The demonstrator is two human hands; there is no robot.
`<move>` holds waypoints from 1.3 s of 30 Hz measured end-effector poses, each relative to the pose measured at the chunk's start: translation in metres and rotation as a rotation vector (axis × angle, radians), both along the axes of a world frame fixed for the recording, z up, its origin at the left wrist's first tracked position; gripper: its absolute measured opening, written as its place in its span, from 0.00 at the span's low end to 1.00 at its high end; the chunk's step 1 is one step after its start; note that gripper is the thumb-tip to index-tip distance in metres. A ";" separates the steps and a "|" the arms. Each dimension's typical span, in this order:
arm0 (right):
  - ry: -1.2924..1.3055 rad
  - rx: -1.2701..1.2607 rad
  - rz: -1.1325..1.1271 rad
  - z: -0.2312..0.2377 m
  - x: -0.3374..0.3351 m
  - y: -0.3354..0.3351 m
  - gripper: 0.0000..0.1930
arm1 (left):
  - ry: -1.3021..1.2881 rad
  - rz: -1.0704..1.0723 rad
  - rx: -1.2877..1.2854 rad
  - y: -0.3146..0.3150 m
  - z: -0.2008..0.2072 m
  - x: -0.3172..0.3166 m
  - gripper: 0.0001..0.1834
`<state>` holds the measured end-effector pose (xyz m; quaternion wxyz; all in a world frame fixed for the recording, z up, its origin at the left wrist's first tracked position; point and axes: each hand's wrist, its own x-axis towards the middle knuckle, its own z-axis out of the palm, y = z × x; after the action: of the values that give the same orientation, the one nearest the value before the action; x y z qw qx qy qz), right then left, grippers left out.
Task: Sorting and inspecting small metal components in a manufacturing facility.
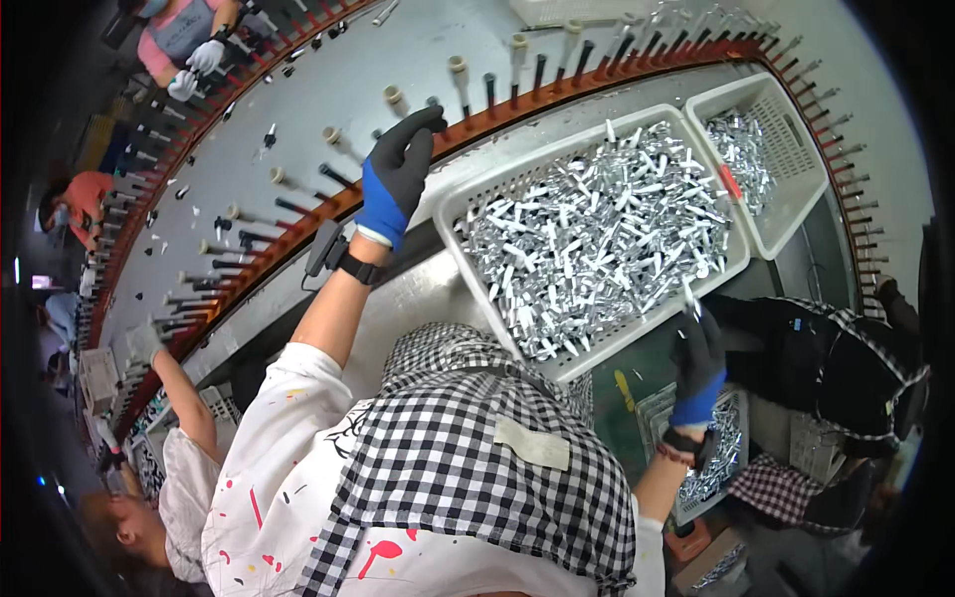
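Observation:
My left hand [400, 169], in a black and blue glove, reaches to the curved rail [477, 129] of upright pegs. Its fingers are closed at one of the pegs; what they hold is mostly hidden by the glove. Gloved the same way, my right hand [700, 358] is at the near right corner of a white plastic basket [741, 261]. A slim, shiny silver-white tube-shaped piece [690, 298] points up from its pinched fingertips. Inside the basket lies a heap of similar small silver and white pieces [607, 239].
A smaller white basket [811, 189] with like pieces adjoins on the right. Cream-topped pegs [458, 68] and dark pegs line the rail. Below my right hand is another tray [736, 448] of silver parts. Co-workers sit along the left, one [184, 507] close by; a dark-clothed person [826, 368] is at right.

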<state>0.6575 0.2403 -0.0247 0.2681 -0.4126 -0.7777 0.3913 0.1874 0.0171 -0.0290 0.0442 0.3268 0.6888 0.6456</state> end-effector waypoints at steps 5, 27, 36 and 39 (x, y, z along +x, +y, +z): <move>-0.427 0.093 -0.494 -0.037 0.252 0.066 0.16 | -0.083 -0.114 -0.045 0.020 -0.006 0.003 0.19; 0.072 -0.137 -0.379 -0.054 0.007 -0.025 0.17 | -0.149 -0.460 -0.351 0.345 0.031 -0.158 0.34; 0.234 -0.117 -0.297 -0.023 -0.042 -0.025 0.17 | 0.299 -0.300 0.129 0.265 0.033 -0.080 0.22; 0.240 -0.080 -0.188 -0.012 -0.054 -0.031 0.17 | 0.026 -0.336 0.132 0.219 0.049 -0.014 0.23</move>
<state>0.6032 0.2088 -0.0365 0.3777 -0.4442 -0.6819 0.4416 0.1730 0.2359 0.0201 0.1209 0.4477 0.5812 0.6687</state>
